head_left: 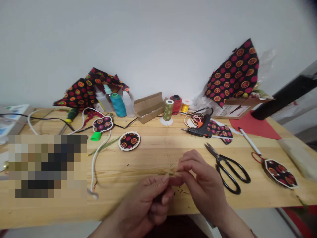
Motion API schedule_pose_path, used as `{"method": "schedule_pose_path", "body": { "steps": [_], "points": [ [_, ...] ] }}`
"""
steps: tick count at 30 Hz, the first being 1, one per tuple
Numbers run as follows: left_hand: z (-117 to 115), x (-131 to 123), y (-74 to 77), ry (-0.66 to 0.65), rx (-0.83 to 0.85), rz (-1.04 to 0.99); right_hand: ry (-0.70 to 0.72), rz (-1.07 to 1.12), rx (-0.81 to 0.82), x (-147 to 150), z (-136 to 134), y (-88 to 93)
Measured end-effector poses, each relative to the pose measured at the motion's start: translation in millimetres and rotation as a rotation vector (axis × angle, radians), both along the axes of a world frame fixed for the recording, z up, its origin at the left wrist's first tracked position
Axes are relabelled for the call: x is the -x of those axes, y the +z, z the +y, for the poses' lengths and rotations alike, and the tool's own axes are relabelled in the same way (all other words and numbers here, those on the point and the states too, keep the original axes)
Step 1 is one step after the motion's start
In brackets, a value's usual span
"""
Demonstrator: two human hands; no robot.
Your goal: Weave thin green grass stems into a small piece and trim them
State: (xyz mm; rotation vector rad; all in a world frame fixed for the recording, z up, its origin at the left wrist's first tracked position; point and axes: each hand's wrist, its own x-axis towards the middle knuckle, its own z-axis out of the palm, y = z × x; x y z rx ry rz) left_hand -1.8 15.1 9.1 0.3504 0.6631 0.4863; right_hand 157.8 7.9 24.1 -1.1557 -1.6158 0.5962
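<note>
Near the table's front edge, my left hand (pixel 153 193) and my right hand (pixel 204 181) meet with fingers pinched together. Between the fingertips is a small bunch of thin yellowish-green threads (pixel 168 172); its lower part is hidden by the fingers. Black-handled scissors (pixel 229 168) lie just right of my right hand, blades slightly apart. Beyond my left hand rests a round white-rimmed ornament (pixel 129 141) with dark patterned fabric in it. Small dark scraps are scattered on the wood by the fingers.
At the back stand an olive thread spool (pixel 168 110), a teal spool (pixel 118 105) and an open cardboard box (pixel 150 107). A glue gun (pixel 201 127) lies behind the scissors. An octagonal ornament (pixel 281 173) is at right, a flower-shaped one (pixel 103 124) at left. A white cord (pixel 93 165) crosses the left side.
</note>
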Motion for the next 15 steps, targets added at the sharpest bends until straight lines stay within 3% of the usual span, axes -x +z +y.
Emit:
{"method": "schedule_pose_path", "body": {
  "steps": [8,15],
  "points": [
    [2.7,-2.1,-8.4,0.125,0.021,-0.046,0.174,-0.222,-0.185,0.3,-17.5,-9.3],
    [10.9,-2.7,-14.0,0.149,0.001,0.024,0.199,-0.278,-0.178,0.1,-21.7,-17.3]
  ]
}}
